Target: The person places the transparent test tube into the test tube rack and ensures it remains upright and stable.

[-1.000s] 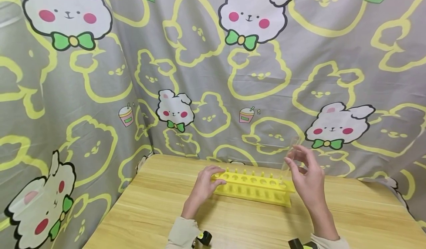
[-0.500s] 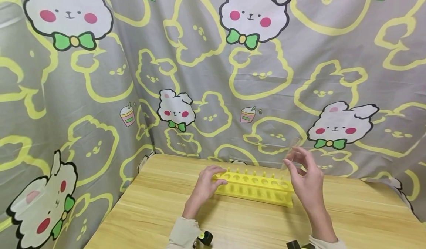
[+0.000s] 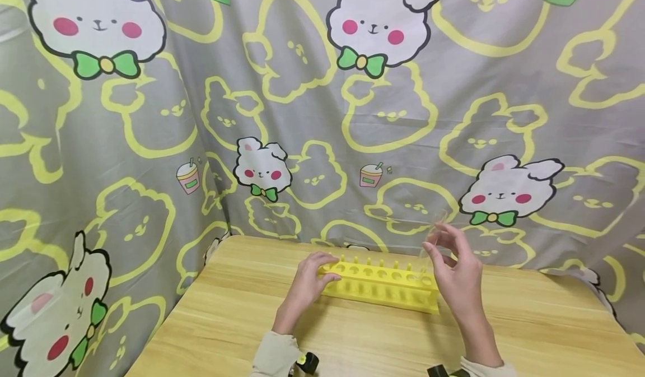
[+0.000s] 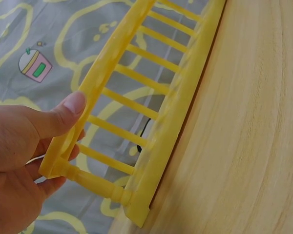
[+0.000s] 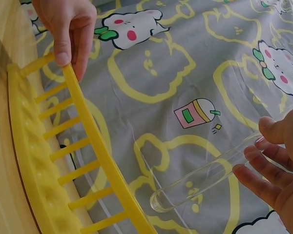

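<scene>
A yellow test tube rack [image 3: 383,296] with a row of holes along its top stands on the wooden table. My left hand [image 3: 304,276] grips its left end, thumb over the top bar [image 4: 100,80] in the left wrist view. Above the rack's right end, my right hand [image 3: 461,270] pinches a clear glass test tube [image 5: 200,180] between thumb and fingers. The tube tilts, its rounded bottom angled down towards the rack's top in the right wrist view. It looks see-through, with nothing visible inside.
The wooden table [image 3: 221,321] reaches back to a grey curtain [image 3: 312,113] printed with rabbits and yellow outlines, which hangs behind and at the left. Upright pegs [image 3: 382,262] line the rack's far edge. A black device [image 3: 308,362] is worn at the left wrist.
My right hand has shifted slightly left along the rack with the test tube, now covering the rack's top right corner. The left hand keeps its grip on the rack.
</scene>
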A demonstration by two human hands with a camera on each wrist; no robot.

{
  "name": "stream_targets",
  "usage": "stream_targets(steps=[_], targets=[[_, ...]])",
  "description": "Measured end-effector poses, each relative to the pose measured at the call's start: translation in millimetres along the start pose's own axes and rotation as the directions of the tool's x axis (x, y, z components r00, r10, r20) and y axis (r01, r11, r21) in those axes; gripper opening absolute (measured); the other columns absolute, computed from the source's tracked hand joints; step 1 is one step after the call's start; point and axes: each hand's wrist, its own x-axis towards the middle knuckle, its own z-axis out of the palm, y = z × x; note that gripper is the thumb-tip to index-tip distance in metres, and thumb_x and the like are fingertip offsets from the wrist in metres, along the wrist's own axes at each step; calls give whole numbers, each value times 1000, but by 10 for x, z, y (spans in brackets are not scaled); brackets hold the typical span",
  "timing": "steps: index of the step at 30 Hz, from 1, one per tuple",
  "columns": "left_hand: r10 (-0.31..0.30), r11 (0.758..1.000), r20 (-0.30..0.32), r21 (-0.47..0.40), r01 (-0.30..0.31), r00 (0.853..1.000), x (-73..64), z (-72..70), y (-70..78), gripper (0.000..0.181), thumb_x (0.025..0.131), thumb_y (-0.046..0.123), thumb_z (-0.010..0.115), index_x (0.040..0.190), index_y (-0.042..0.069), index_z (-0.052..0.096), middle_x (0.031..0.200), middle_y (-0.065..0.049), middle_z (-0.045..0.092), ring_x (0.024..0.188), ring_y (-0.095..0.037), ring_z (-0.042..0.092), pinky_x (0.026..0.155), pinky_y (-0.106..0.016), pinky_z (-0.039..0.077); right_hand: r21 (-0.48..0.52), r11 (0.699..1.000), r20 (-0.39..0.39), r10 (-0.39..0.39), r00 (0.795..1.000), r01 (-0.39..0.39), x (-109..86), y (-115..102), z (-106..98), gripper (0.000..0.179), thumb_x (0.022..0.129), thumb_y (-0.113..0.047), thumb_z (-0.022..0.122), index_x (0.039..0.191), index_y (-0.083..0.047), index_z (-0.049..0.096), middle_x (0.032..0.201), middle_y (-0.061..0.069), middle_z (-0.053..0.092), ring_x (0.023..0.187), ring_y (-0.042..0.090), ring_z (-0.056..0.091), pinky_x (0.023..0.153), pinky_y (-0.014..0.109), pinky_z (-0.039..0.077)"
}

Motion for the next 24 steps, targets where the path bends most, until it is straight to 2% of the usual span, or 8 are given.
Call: stream_targets(steps=[17, 24], targets=[[7, 1000, -13, 5, -7, 1000, -1, 8, -5, 39, 82, 14, 84, 118, 2, 75, 117, -11, 71, 113, -30, 66, 99, -44, 56, -1, 1000, 22, -26, 999, 26, -18, -30, 65, 51, 84, 11, 79, 131, -2, 64, 98, 8, 70, 99, 1, 65, 75, 7, 54], [4, 1000, -14, 5, -4, 1000, -2, 6, -4, 39, 82, 13, 84, 118, 3, 75, 118, -12, 71, 114, -31, 66, 100, -45, 55, 3, 997, 19, -81, 997, 81, -37, -33, 104, 53, 82, 12, 80, 131, -1, 65, 98, 8, 70, 100, -1, 66, 75, 8, 54]])
